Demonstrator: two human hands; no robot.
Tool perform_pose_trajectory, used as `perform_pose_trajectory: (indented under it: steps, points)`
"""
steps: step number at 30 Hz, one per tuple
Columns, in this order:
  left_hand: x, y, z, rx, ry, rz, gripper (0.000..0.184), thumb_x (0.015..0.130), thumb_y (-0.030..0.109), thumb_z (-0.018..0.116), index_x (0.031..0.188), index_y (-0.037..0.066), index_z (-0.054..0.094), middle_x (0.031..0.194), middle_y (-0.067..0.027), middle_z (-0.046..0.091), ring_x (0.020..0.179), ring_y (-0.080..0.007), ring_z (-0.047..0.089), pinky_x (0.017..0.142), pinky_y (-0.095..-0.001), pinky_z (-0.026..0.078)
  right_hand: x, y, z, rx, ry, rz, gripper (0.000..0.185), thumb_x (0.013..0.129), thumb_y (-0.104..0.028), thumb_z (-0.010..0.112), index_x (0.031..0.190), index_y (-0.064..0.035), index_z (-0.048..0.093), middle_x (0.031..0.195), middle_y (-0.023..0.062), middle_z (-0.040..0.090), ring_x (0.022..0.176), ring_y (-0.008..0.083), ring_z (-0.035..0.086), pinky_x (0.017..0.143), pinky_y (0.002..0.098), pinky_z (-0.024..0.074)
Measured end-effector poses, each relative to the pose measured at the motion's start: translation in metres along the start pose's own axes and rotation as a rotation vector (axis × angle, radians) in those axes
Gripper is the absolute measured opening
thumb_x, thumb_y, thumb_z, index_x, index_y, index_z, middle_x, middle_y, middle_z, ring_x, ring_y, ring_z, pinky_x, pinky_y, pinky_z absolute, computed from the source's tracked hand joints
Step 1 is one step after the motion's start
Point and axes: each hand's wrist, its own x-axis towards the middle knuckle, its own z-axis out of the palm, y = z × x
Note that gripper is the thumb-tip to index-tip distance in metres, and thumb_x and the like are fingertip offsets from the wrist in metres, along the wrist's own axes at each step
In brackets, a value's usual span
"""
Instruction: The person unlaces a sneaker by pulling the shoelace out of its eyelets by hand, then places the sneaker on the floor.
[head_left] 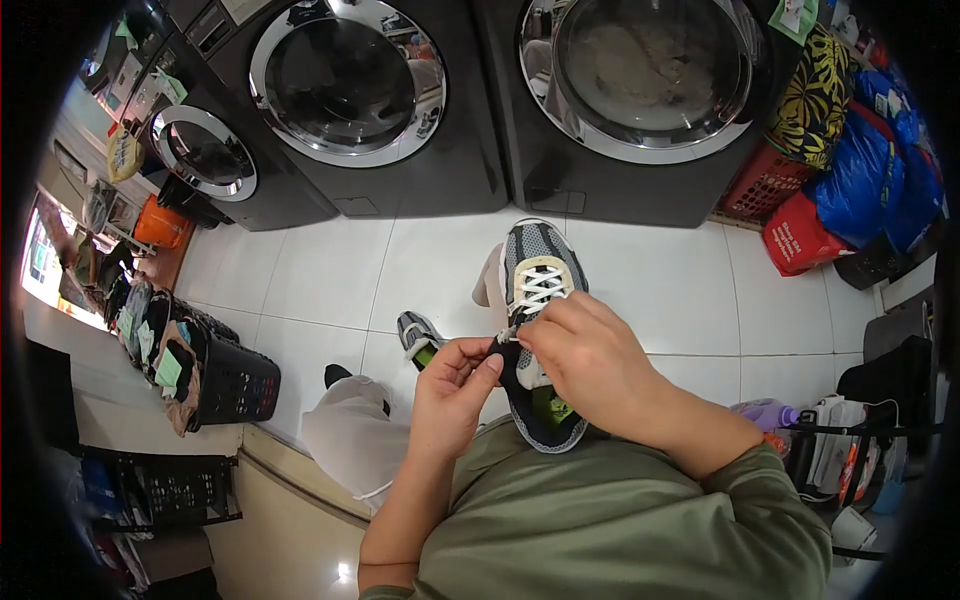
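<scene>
A grey and black sneaker (pixel 548 268) with a cream tongue and white shoelace (pixel 543 288) points toe-away in front of my body, over my leg. My left hand (pixel 455 390) pinches the black collar edge of the sneaker near the upper eyelets. Close beside it, the closed fingers of my right hand (pixel 580 345) pinch the lace at the top of the lacing; the fingertips partly hide it. Green lining shows inside the shoe opening. A matching sneaker (pixel 418 335) rests on the floor to the left.
Front-loading machines (pixel 347 85) line the far side of the white tiled floor (pixel 320 270). A black laundry basket (pixel 240 380) full of clothes stands left. Blue bags (pixel 865 175) and a red bag (pixel 795 235) are at right, with a purple bottle (pixel 768 414) nearer me.
</scene>
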Motion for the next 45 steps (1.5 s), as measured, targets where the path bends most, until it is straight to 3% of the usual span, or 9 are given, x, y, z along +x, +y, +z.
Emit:
perform_pose_trajectory:
  steps: [9, 14, 18, 24, 31, 34, 38, 40, 45]
  points:
    - [-0.002, -0.004, 0.013, 0.229, -0.014, 0.178, 0.026, 0.101, 0.006, 0.066, 0.126, 0.000, 0.062, 0.114, -0.0052, 0.068, 0.094, -0.0101, 0.063, 0.085, -0.0259, 0.051, 0.008, -0.010, -0.007, -0.078, -0.124, 0.028, 0.018, 0.075, -0.001, 0.070, 0.091, 0.0024, 0.064, 0.090, 0.0165, 0.063, 0.091, 0.0346, 0.061, 0.083, 0.0432, 0.0513]
    - [0.010, 0.001, 0.012, 0.129, 0.008, 0.086, 0.027, 0.104, 0.010, 0.064, 0.128, -0.001, 0.062, 0.107, -0.0039, 0.068, 0.090, -0.0084, 0.060, 0.081, -0.0245, 0.051, 0.010, -0.005, -0.002, 0.243, -0.052, 0.209, 0.018, 0.087, 0.001, 0.066, 0.102, 0.0025, 0.057, 0.097, 0.0208, 0.066, 0.094, 0.0401, 0.064, 0.082, 0.0478, 0.0519]
    - [0.020, -0.004, 0.008, 0.117, -0.044, 0.063, 0.013, 0.105, 0.010, 0.062, 0.113, 0.000, 0.066, 0.099, -0.0018, 0.068, 0.085, -0.0071, 0.060, 0.079, -0.0234, 0.050, 0.007, 0.005, -0.001, 0.340, -0.062, 0.221, 0.018, 0.094, 0.000, 0.064, 0.108, 0.0005, 0.053, 0.100, 0.0214, 0.068, 0.092, 0.0413, 0.067, 0.078, 0.0479, 0.0529]
    - [0.025, -0.002, -0.004, 0.165, 0.048, 0.214, 0.008, 0.105, 0.011, 0.060, 0.106, 0.003, 0.061, 0.092, -0.0051, 0.068, 0.084, -0.0133, 0.065, 0.077, -0.0270, 0.053, 0.005, 0.009, -0.018, 0.509, -0.166, 0.306, 0.024, 0.095, 0.001, 0.064, 0.117, 0.0006, 0.056, 0.090, 0.0132, 0.068, 0.080, 0.0301, 0.069, 0.073, 0.0390, 0.0550]
    - [0.001, 0.042, -0.090, 0.058, 0.399, 0.400, 0.016, 0.105, 0.014, 0.059, 0.111, 0.000, 0.061, 0.097, -0.0081, 0.065, 0.085, -0.0170, 0.066, 0.078, -0.0341, 0.057, -0.018, 0.039, -0.024, 0.530, 0.074, 0.183, 0.030, 0.093, -0.002, 0.066, 0.123, -0.0007, 0.062, 0.122, 0.0154, 0.061, 0.108, 0.0268, 0.064, 0.090, 0.0348, 0.0530]
    - [-0.021, 0.066, -0.092, 0.019, 0.303, 0.616, 0.012, 0.108, 0.010, 0.051, 0.109, -0.001, 0.055, 0.110, -0.0113, 0.058, 0.095, -0.0259, 0.069, 0.086, -0.0421, 0.062, -0.025, 0.041, -0.029, 0.245, 0.036, 0.107, 0.034, 0.091, -0.003, 0.068, 0.125, -0.0015, 0.062, 0.122, 0.0142, 0.061, 0.115, 0.0287, 0.061, 0.097, 0.0384, 0.0506]
    - [-0.034, 0.077, -0.064, -0.047, 0.168, 0.629, 0.014, 0.109, 0.011, 0.047, 0.110, -0.002, 0.050, 0.116, -0.0143, 0.052, 0.108, -0.0332, 0.069, 0.091, -0.0510, 0.063, -0.036, 0.038, -0.027, 0.389, 0.109, 0.198, 0.059, 0.082, -0.014, 0.082, 0.134, -0.0010, 0.058, 0.133, 0.0187, 0.055, 0.126, 0.0361, 0.055, 0.108, 0.0426, 0.0446]
    - [-0.039, 0.080, -0.065, -0.087, 0.055, 0.623, 0.015, 0.109, 0.012, 0.047, 0.111, -0.003, 0.048, 0.118, -0.0149, 0.050, 0.113, -0.0358, 0.068, 0.091, -0.0534, 0.064, -0.044, 0.036, -0.024, 0.304, 0.055, 0.153, 0.092, 0.073, -0.019, 0.089, 0.150, -0.0021, 0.042, 0.149, 0.0236, 0.041, 0.138, 0.0420, 0.043, 0.114, 0.0459, 0.0402]
    - [-0.048, 0.100, -0.092, -0.073, 0.226, 0.777, 0.017, 0.108, 0.011, 0.053, 0.118, -0.003, 0.052, 0.116, -0.0113, 0.054, 0.102, -0.0195, 0.063, 0.090, -0.0365, 0.061, -0.058, 0.025, -0.002, 0.226, 0.028, 0.326, 0.111, 0.073, -0.010, 0.083, 0.162, -0.0042, 0.018, 0.158, 0.0267, 0.027, 0.148, 0.0460, 0.029, 0.117, 0.0486, 0.0372]
